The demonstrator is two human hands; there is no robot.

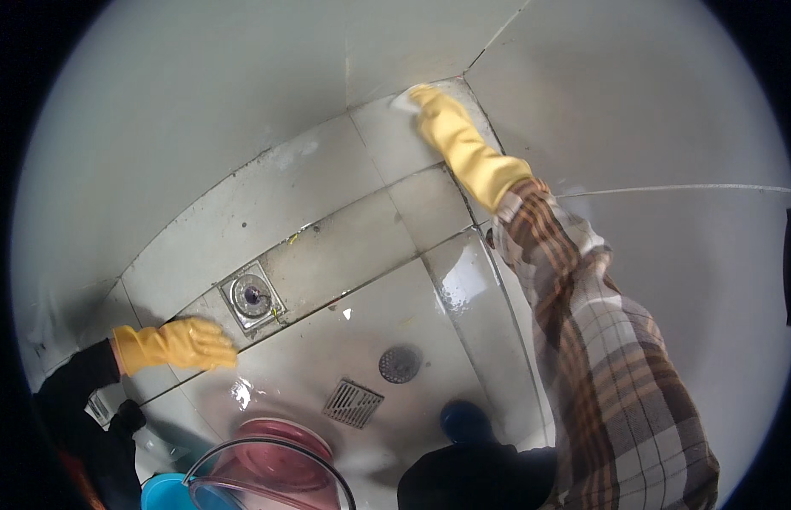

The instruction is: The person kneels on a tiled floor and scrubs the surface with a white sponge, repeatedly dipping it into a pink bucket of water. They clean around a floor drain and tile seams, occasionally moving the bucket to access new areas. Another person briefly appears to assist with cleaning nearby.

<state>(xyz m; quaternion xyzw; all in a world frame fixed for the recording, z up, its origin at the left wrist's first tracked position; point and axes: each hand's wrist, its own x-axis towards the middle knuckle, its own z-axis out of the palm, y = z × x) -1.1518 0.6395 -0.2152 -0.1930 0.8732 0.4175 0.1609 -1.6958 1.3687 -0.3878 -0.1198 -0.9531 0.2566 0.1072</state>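
Note:
My right hand (437, 115), in a yellow rubber glove below a plaid sleeve, reaches to the back corner of a pale tiled ledge (312, 169). Under its fingers is a white pad or cloth (405, 103), pressed on the ledge and partly hidden; both are blurred. At the left, my left hand (185, 344), also in a yellow rubber glove and below a black sleeve, lies palm down on the lower tiled strip (344, 239). No object shows in it. Its fingertips reach over the strip's front edge, beside a square metal floor drain (251, 296) with a round centre.
A slotted square grate (353, 403) and a round perforated drain cover (400, 364) sit in the wet floor. Near me stand a pink plastic vessel (280, 443) and a blue bucket (169, 491), with a curved handle above them. Walls enclose the corner. Blue footwear (465, 422) shows below.

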